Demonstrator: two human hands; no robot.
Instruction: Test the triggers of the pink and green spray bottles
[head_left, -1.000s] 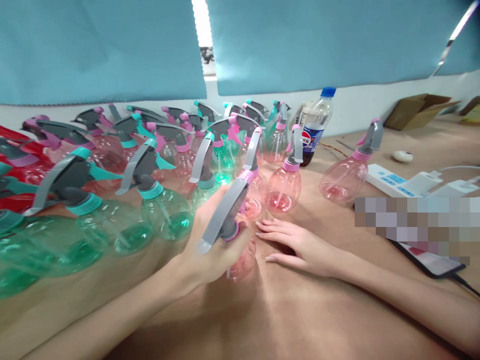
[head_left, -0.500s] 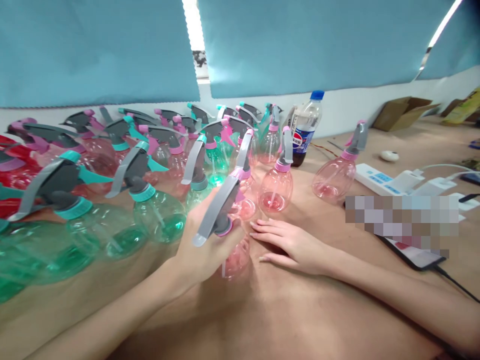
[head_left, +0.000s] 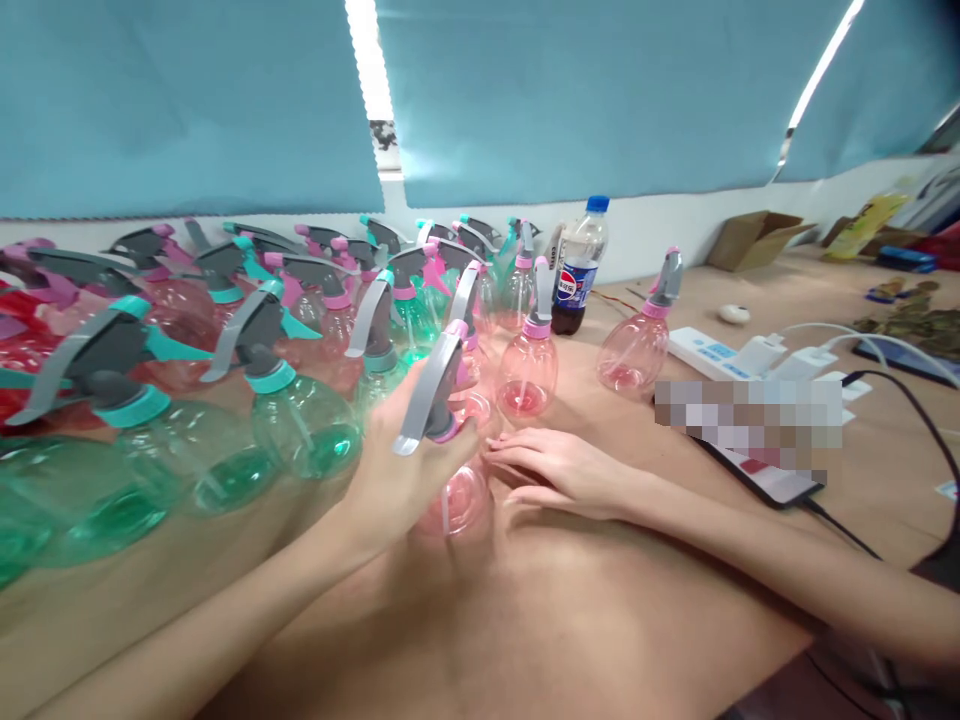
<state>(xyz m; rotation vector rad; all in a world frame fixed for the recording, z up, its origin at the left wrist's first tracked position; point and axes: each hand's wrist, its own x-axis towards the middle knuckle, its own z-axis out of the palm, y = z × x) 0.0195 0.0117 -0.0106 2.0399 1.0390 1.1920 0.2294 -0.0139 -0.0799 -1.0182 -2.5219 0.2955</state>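
My left hand (head_left: 394, 455) is wrapped round the neck of a clear pink spray bottle (head_left: 454, 503) with a grey trigger head and pink collar. Its base is at the tabletop; whether it bears on the table I cannot tell. My right hand (head_left: 566, 470) lies palm down on the table just right of that bottle, fingers stretched out, holding nothing. Beyond the hands stands another pink spray bottle (head_left: 527, 375) with a little pink tint in its base. A green spray bottle (head_left: 304, 425) is left of my left hand.
Many pink, red and green spray bottles crowd the left and back. A cola bottle (head_left: 577, 270) stands near the wall. On the right are a lone pink spray bottle (head_left: 634, 350), a power strip (head_left: 701, 350) with chargers, a phone (head_left: 780, 487) and an open cardboard box (head_left: 754, 240).
The view has turned slightly right, so things appear shifted left. My left hand keeps its grip on the pink spray bottle; my right hand stays flat on the table beside it.
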